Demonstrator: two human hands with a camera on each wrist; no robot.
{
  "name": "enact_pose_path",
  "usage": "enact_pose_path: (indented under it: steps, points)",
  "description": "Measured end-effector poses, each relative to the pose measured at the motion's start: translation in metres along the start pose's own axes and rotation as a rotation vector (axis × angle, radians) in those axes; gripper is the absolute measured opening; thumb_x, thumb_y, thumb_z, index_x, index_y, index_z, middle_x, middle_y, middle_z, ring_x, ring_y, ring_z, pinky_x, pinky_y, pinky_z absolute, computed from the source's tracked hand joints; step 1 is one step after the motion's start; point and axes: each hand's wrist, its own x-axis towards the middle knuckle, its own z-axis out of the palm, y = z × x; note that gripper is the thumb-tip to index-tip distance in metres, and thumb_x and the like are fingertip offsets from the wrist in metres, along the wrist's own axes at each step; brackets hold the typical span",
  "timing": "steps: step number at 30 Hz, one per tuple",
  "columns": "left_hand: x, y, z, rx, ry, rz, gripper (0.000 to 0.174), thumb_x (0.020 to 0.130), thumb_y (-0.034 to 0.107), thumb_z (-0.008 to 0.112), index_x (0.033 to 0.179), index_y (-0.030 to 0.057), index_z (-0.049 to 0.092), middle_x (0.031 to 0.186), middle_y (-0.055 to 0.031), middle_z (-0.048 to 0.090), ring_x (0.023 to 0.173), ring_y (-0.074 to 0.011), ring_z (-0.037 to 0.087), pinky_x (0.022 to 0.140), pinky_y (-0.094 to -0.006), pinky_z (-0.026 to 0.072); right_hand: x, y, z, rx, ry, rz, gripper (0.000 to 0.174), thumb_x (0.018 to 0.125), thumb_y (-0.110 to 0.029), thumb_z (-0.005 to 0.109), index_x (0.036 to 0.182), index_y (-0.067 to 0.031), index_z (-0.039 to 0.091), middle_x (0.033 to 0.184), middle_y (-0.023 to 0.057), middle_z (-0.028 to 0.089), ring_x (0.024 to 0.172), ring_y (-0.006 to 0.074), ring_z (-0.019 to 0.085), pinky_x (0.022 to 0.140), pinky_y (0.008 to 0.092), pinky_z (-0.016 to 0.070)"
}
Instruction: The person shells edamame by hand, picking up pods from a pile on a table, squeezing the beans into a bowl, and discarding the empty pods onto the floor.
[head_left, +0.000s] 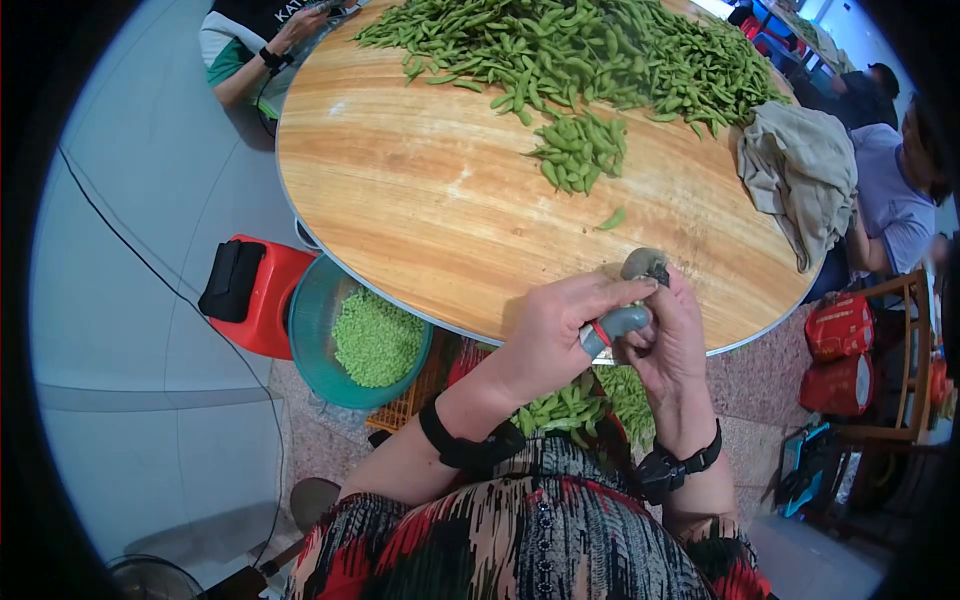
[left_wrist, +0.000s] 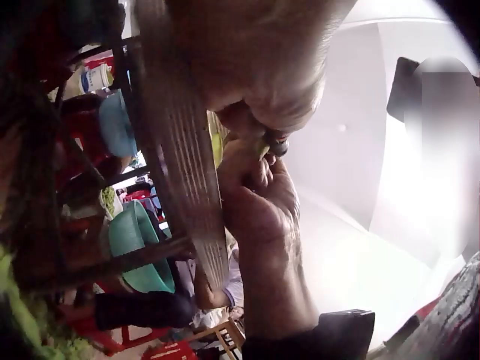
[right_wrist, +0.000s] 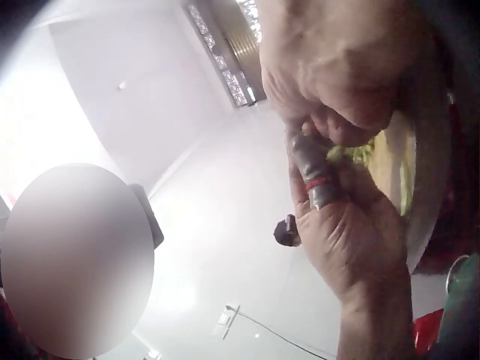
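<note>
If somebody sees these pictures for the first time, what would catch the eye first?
First, the big heap of green pods spread over the far half of the round wooden table. Next, the left hand and right hand meet at the near edge, pinching one pod between them, with a grey cover on a left finger. Below the table's left side stands a teal basin of shelled beans.

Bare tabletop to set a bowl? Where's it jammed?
Free: left half of the table, pod heap to near rim; a strip between small pod pile and grey cloth. Crowded: far edge; near rim where left hand and right hand pinch a pod.
</note>
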Motion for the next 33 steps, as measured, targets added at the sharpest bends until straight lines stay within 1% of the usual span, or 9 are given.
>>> enact_pose_path:
  steps: [7,10,14,20,22,25,27,30,33]
  points:
    - [0.007,0.008,0.002,-0.309,0.029,-0.313,0.010,0.084,0.002,0.056,0.093,-0.0005,0.055,0.083,-0.0064,0.061,0.074,-0.0122,0.060,0.064,-0.0257,0.0473,0.003,0.001,0.000,0.105,0.033,-0.035,0.011,0.089,-0.007,0.046,0.099,-0.0038,0.049,0.062,-0.0027,0.045,0.042,0.0012,0.032,0.037,0.0153,0.0243]
    - [0.006,0.006,-0.004,-0.531,-0.048,-0.486,0.004,0.085,0.002,0.053,0.090,0.0022,0.052,0.081,-0.0040,0.059,0.068,-0.0087,0.055,0.059,-0.0220,0.0441,0.001,-0.011,-0.013,-0.077,-0.050,-0.050,0.016,0.088,-0.008,0.048,0.102,-0.0027,0.051,0.070,0.0006,0.053,0.051,0.0040,0.045,0.047,0.0171,0.0376]
    - [0.000,-0.007,-0.016,-0.853,0.306,-0.684,0.012,0.087,0.003,0.046,0.097,0.0069,0.051,0.080,-0.0024,0.056,0.060,-0.0045,0.043,0.051,-0.0161,0.0316,-0.003,-0.055,-0.008,-0.933,-0.607,0.061,0.031,0.082,-0.009,0.055,0.112,-0.0017,0.052,0.094,0.0051,0.060,0.088,0.0147,0.056,0.080,0.0291,0.0448]
    - [0.000,-0.010,-0.021,-0.675,0.248,-0.706,0.032,0.082,-0.003,0.047,0.114,0.0037,0.049,0.089,-0.0016,0.055,0.069,-0.0038,0.046,0.056,-0.0146,0.0349,0.058,-0.045,0.002,-1.911,-0.067,-0.374,0.022,0.082,-0.014,0.057,0.102,-0.0042,0.053,0.076,0.0187,0.060,0.074,0.0328,0.060,0.064,0.0405,0.0464]
    - [0.002,-0.008,-0.022,-0.679,0.285,-0.709,0.032,0.083,-0.002,0.050,0.114,0.0034,0.049,0.089,-0.0007,0.054,0.071,-0.0031,0.046,0.058,-0.0145,0.0358,0.065,-0.038,-0.003,-1.872,-0.067,-0.505,0.021,0.081,-0.018,0.059,0.094,-0.0033,0.053,0.074,0.0231,0.057,0.072,0.0406,0.055,0.061,0.0464,0.0439]
    - [0.004,-0.005,-0.020,-0.659,0.349,-0.680,0.029,0.084,0.002,0.053,0.113,0.0028,0.051,0.088,0.0012,0.052,0.072,-0.0017,0.046,0.059,-0.0141,0.0362,0.056,-0.030,-0.003,-1.877,-0.078,-0.467,0.019,0.081,-0.015,0.059,0.093,-0.0018,0.054,0.071,0.0157,0.061,0.065,0.0319,0.059,0.058,0.0407,0.0450]
    - [0.006,-0.003,-0.017,-0.630,0.369,-0.651,0.026,0.085,0.004,0.055,0.111,0.0027,0.053,0.088,0.0022,0.051,0.072,-0.0009,0.046,0.058,-0.0139,0.0357,0.044,-0.026,0.001,-1.195,-0.154,-0.277,0.016,0.083,-0.014,0.060,0.091,-0.0005,0.055,0.066,0.0035,0.058,0.058,0.0143,0.054,0.053,0.0296,0.0427]
    - [0.007,-0.004,-0.017,-0.820,0.285,-0.680,0.021,0.084,0.004,0.056,0.105,0.0027,0.056,0.088,0.0018,0.054,0.069,-0.0011,0.046,0.056,-0.0139,0.0352,0.025,-0.021,0.007,-0.849,-0.112,-0.042,0.014,0.085,-0.012,0.059,0.091,0.0001,0.055,0.067,-0.0036,0.052,0.061,0.0035,0.045,0.052,0.0201,0.0377]
    - [0.002,-0.007,-0.016,-0.890,0.317,-0.643,0.018,0.084,0.006,0.058,0.101,0.0028,0.058,0.087,0.0010,0.056,0.066,-0.0017,0.047,0.056,-0.0142,0.0350,0.015,-0.022,0.016,-0.758,-0.113,0.065,0.019,0.091,-0.020,0.051,0.090,-0.0015,0.053,0.064,-0.0032,0.050,0.056,0.0028,0.041,0.050,0.0186,0.0344]
